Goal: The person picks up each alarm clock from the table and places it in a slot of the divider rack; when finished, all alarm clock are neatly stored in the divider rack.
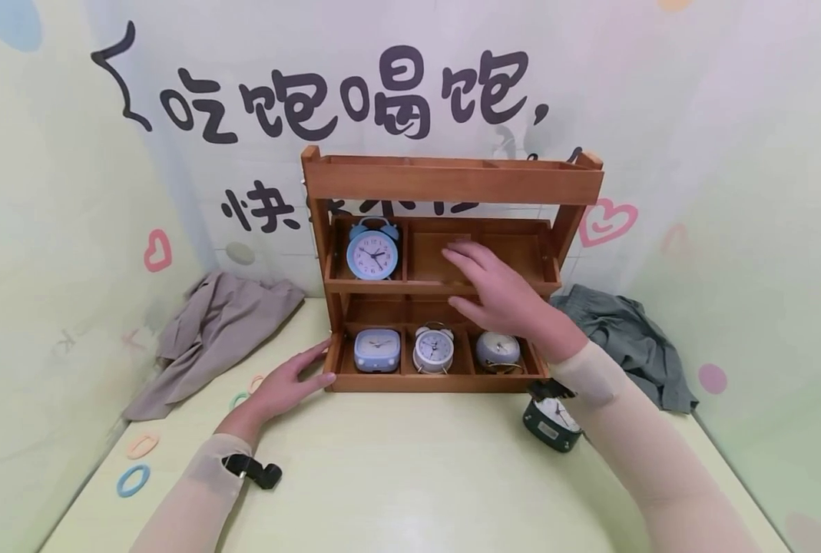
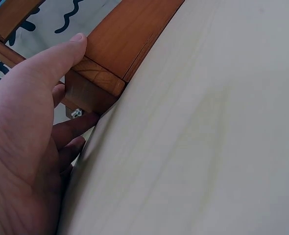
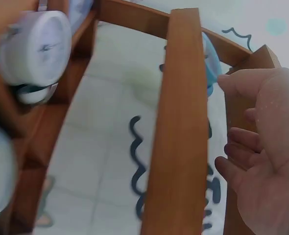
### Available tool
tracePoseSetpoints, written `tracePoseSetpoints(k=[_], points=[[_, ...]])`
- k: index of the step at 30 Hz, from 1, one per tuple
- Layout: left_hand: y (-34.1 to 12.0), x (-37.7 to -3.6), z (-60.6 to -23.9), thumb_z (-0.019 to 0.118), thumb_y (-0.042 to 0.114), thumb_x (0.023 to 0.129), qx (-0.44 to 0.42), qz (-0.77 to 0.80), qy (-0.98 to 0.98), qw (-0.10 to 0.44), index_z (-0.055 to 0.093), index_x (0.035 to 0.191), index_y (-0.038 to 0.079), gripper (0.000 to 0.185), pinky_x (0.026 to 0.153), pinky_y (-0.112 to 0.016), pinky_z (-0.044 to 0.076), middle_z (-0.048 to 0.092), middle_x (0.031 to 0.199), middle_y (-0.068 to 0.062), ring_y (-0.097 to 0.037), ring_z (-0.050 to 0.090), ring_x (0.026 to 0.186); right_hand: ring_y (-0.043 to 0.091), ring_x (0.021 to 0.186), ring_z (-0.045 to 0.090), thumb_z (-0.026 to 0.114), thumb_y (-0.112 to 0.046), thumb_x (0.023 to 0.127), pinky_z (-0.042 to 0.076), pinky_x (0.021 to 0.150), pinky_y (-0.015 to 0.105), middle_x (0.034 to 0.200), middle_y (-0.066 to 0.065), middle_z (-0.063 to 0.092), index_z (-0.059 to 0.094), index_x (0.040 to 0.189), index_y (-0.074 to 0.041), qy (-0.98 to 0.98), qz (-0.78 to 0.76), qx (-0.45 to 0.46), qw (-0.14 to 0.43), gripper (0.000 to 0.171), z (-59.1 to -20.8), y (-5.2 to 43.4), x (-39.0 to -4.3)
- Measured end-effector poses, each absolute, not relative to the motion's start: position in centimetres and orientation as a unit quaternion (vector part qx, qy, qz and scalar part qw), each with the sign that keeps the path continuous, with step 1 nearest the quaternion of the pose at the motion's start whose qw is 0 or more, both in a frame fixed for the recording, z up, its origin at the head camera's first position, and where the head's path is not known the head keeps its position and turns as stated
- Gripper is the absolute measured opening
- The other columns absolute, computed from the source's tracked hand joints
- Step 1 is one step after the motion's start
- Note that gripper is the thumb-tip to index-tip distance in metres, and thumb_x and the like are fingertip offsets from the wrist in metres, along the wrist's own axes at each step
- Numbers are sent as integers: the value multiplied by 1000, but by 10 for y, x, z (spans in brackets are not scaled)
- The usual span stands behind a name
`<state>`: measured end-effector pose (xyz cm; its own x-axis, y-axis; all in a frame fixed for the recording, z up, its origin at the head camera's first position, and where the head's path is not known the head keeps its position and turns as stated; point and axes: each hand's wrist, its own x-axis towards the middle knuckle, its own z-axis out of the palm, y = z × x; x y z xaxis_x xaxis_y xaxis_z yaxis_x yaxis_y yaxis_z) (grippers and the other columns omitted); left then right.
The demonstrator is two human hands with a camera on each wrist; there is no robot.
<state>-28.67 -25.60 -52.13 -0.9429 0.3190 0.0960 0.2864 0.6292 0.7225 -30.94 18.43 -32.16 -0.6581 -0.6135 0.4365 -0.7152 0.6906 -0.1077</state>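
left hand: flat, fingers straight, touching wooden shelf base | right hand: relaxed, empty, at middle tier

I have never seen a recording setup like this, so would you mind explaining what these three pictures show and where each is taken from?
No machine here: a person works with bare hands and wears three cameras. The wide picture comes from the head, the other two from the wrists.

On the pale table stands a wooden shelf rack. Its middle shelf holds a blue alarm clock; the bottom shelf holds three small clocks. Crumpled cloths lie at both sides, and hair rings at the left.

The left hand touches the rack's bottom left corner, seen close in the left wrist view. The right hand, fingers spread, hovers before the middle shelf and holds nothing.
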Motion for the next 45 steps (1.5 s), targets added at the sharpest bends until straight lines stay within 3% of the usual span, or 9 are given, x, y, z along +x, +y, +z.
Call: tracePoseSetpoints(k=[5,10,20,24,32,40,45], points=[[-257,-287,-522,70,63,105,166,400,901,21,37,175,39,81,128,-71,29,45,175,-8,-42,36,163,40,161,37,89,-26,98,45,122,61,175,19,38,44,169,-3,-907,147,346,188,86,-347,220,-289],[-258,-287,-523,71,63,105,166,404,899,21,37,175,38,81,128,-72,28,45,175,-9,-42,36,163,42,160,38,93,-24,94,47,118,67,172,20,43,50,165,-1,-899,150,342,228,86,-365,247,-273],[-256,-286,-520,70,64,105,163,398,902,23,35,175,42,82,128,-73,27,45,174,-10,-44,35,163,47,154,43,93,-22,92,53,109,67,170,28,42,50,163,3,-885,136,353,272,87,-401,293,-236],[-256,-287,-518,70,65,105,163,394,904,26,34,175,42,82,128,-74,27,44,175,-10,-45,34,163,48,147,49,92,-29,95,55,104,67,167,27,43,47,164,3,-897,146,347,233,89,-419,307,-219],[-255,-284,-522,71,62,105,161,409,898,27,35,175,42,81,128,-73,27,44,175,-9,-43,34,164,50,143,55,91,-55,91,52,111,68,162,26,50,47,165,1,-942,137,289,104,103,-442,324,-193],[-254,-286,-525,71,64,104,164,400,901,19,36,175,42,82,128,-72,27,45,175,-8,-43,35,163,40,122,67,84,-73,88,57,102,60,138,17,65,54,161,0,-962,110,233,85,107,-462,330,-182],[-256,-287,-523,72,63,104,164,401,901,18,37,175,41,82,128,-72,27,45,175,-8,-43,35,163,38,116,69,85,-73,88,58,98,60,131,16,68,60,155,0,-968,97,215,90,102,-464,329,-183]])
